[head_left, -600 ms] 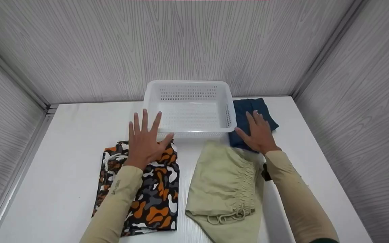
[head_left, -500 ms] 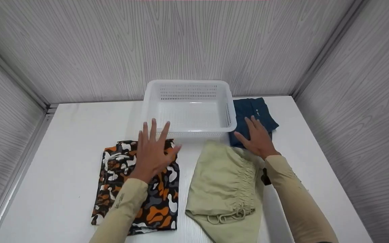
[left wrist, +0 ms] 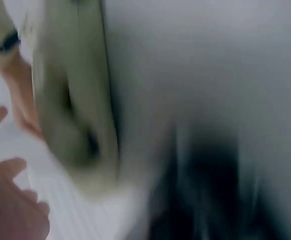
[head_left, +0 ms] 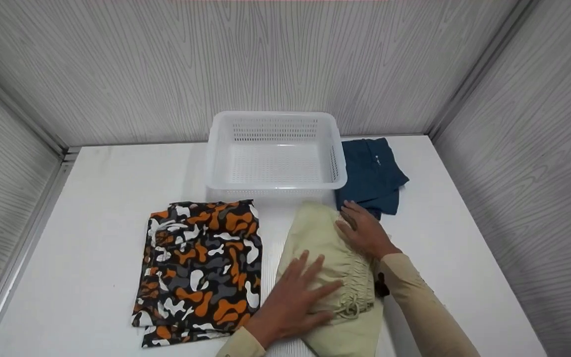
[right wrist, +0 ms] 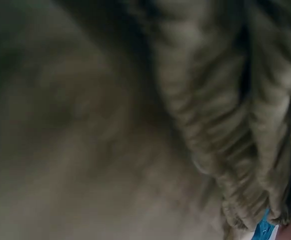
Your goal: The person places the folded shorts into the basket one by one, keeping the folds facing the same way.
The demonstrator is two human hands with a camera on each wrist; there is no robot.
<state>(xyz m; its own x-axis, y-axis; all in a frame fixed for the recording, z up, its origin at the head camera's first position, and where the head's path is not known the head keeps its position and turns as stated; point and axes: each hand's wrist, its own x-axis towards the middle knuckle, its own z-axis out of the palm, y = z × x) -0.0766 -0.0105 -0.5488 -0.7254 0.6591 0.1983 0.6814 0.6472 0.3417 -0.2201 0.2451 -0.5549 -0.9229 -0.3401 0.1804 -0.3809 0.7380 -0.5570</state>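
Pale khaki drawstring shorts [head_left: 315,230] lie folded on the white table, gathered waistband toward the right. Over their lower left part is my left hand [head_left: 293,302], fingers spread and straight. My right hand [head_left: 367,235] is at their upper right corner, fingertips right at the cloth beside the blue garment. In the left wrist view the khaki cloth [left wrist: 78,75] is blurred, and part of the left hand [left wrist: 10,200] shows at the edge. The right wrist view is filled by the ruched waistband [right wrist: 205,100] close up; most of the right hand is hidden there.
A white perforated plastic basket [head_left: 275,186] stands at the back middle with nothing in it. Folded dark blue garment [head_left: 370,173] lies to its right. At the left is a folded garment in orange, black and white camouflage [head_left: 206,267]. Grey wood-grain panels [head_left: 275,59] enclose the table.
My left hand has moved from above the camouflage garment down and right onto the khaki shorts. The right hand has drawn back from the blue garment to the shorts' corner.
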